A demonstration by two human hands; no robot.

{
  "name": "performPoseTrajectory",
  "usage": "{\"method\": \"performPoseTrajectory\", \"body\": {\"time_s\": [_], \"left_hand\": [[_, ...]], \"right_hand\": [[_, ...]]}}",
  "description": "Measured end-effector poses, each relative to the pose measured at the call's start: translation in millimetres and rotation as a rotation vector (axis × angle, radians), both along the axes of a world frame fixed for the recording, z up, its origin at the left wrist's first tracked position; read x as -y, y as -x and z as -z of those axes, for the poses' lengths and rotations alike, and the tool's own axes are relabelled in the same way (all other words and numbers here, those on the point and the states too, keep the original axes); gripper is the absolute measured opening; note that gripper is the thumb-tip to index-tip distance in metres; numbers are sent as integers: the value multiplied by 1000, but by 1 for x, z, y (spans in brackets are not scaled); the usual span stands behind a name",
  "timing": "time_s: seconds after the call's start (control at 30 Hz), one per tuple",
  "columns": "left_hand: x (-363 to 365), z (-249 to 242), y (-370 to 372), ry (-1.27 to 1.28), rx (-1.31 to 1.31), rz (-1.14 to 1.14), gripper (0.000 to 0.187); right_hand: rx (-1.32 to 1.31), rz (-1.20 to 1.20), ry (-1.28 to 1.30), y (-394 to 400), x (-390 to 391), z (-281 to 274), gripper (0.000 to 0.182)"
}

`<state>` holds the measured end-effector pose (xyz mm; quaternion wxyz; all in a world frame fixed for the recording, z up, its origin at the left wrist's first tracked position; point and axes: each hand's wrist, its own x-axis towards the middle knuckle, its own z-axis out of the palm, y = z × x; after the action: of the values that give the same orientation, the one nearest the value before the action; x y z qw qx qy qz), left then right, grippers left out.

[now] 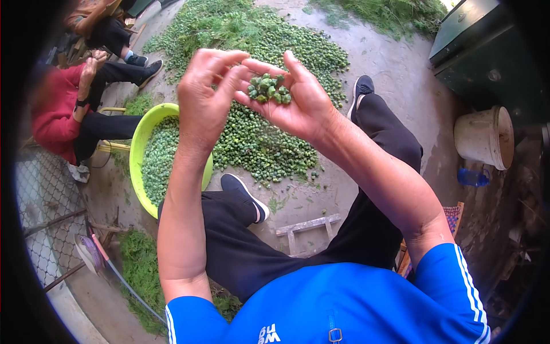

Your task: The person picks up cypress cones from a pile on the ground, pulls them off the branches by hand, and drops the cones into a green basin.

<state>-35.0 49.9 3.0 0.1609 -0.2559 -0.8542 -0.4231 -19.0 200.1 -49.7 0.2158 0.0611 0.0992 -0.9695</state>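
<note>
My right hand (pixel 301 106) is cupped palm up, thumb raised, holding a small heap of green seed pods (pixel 269 88). Close beside it, my left hand (pixel 209 86) has its fingers bent and its thumb drawn in near the fingertips of the right. Whether anything small is between those left fingers is hidden. Beneath both hands lies a wide spread of loose green pods (pixel 269 143) on the concrete floor. A lime-green basin (pixel 136 152) stands below my left forearm, with many paler green seeds (pixel 160 157) in it.
Feathery green stalks (pixel 212 28) lie on the pile, with more at the top right and lower left. A co-worker in a red top (pixel 57 109) sits at left, another person beyond. A white bucket (pixel 481 137), a blue bottle (pixel 473 177) and a dark cabinet (pixel 475 63) are at right.
</note>
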Motion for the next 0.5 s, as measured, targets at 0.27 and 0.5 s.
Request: {"method": "performPoseTrajectory", "body": {"time_s": [0.27, 0.5], "left_hand": [[-13, 7, -10, 81, 73, 168, 20], [-1, 9, 0, -473, 540, 217, 13]], "right_hand": [[-54, -9, 34, 1, -3, 7, 64], [-14, -14, 47, 2, -4, 7, 65]]}}
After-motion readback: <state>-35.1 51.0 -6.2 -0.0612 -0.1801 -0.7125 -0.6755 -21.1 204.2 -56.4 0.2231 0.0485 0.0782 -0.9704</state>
